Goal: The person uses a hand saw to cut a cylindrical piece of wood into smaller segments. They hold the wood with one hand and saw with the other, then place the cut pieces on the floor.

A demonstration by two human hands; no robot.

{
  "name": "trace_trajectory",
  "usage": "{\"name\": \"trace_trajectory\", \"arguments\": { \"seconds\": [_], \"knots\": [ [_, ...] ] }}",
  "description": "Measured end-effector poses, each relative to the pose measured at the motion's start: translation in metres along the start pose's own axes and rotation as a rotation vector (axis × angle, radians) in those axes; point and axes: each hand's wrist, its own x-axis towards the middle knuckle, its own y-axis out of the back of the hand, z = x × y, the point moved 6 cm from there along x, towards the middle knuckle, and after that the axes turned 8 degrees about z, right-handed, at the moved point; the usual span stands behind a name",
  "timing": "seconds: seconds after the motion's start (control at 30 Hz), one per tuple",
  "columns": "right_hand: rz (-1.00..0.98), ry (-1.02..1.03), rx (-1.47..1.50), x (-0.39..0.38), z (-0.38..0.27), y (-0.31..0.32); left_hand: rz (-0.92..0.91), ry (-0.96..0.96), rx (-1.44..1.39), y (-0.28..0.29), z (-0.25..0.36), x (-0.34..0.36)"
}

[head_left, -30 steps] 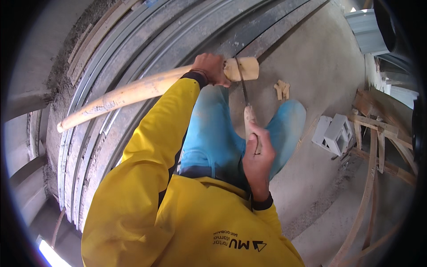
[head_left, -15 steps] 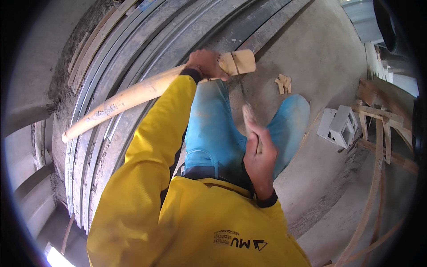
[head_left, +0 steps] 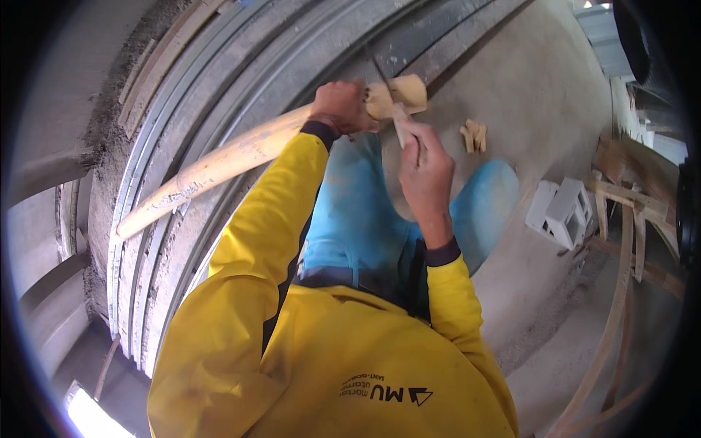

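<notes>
A thick, pale bamboo pole [head_left: 226,162] slants from the lower left up to the top middle, with a dark cut line near its far right end. My left hand [head_left: 342,107] is closed around it just left of that end, pressing it down over my left thigh. In my right hand [head_left: 429,171] is the light handle of a saw [head_left: 399,123]. The narrow dark blade lies across the pole, its tip pointing away beyond it. Blade teeth are too blurred to make out.
Long metal profiles and planks [head_left: 292,55] lie stacked at the left and under the pole. Small cut bamboo pieces [head_left: 473,136] rest on the concrete floor. At the right are a grey hollow block [head_left: 566,213] and a wooden frame [head_left: 628,197].
My right hand has pushed the saw forward, away from me, so its handle is now close to the pole and more blade shows beyond. My left hand keeps its grip.
</notes>
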Motion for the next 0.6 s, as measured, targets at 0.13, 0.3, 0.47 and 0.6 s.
{"name": "trace_trajectory", "arguments": {
  "seconds": [0.13,0.3,0.47,0.6],
  "knots": [
    [-0.026,-0.008,0.084,-0.005,-0.004,0.000,-0.102,0.056,-0.066,-0.004,-0.012,-0.003],
    [0.054,0.038,0.000,-0.068,-0.012,0.058,-0.106,0.067,-0.033,-0.001,-0.009,0.009],
    [-0.119,-0.179,0.004,-0.032,-0.014,0.067,-0.216,0.083,-0.008,-0.007,-0.018,0.017],
    [-0.062,-0.077,0.052,-0.072,-0.012,0.084,-0.097,-0.011,0.010,-0.013,-0.008,0.022]
  ]
}}
